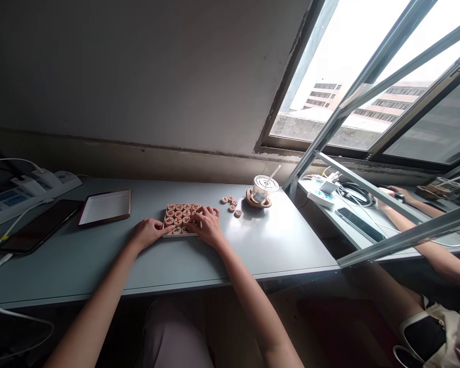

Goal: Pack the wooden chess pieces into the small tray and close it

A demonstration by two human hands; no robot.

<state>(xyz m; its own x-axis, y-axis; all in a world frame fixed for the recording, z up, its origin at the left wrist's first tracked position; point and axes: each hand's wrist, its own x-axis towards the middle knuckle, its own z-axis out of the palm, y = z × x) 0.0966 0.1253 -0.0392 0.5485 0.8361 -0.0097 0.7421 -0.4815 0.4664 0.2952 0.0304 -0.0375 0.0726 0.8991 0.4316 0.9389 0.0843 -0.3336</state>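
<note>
Shallow pale open-topped box (182, 235) sits lower centre of frame, slightly left, filled with round light-wood game pieces (178, 214) marked in red or dark characters, packed in rows; right-hand part hidden under fingers. Left hand (148, 232) is at the box's left side, thumb over the near-left corner, other fingers bunched outside; can't tell if it pinches the wall or just braces it. Right hand (209, 225) is over the box's right part, thumb and forefinger narrow, tips down at the pieces; can't tell whether a piece is between them. Step in hand, my read: handling pieces inside the box, right hand working, left steadying. Next move would call for a narrow fingertip grip, near-vertical approach, light touch so neighbours don't get nudged, left keeping the box from sliding. Just right of the right hand: five loose round wooden pieces (232, 208) in a small cluster, flat on the grey-blue desk (272, 250). Beyond them, right of centre, clear lidded plastic cup with straw (266, 188) in a brown shallow bowl (258, 203); keep elbow and wrist clear. Left of frame: dark-sided shallow tray with white inside (105, 207), then black flat-screened device (40, 225).
</note>
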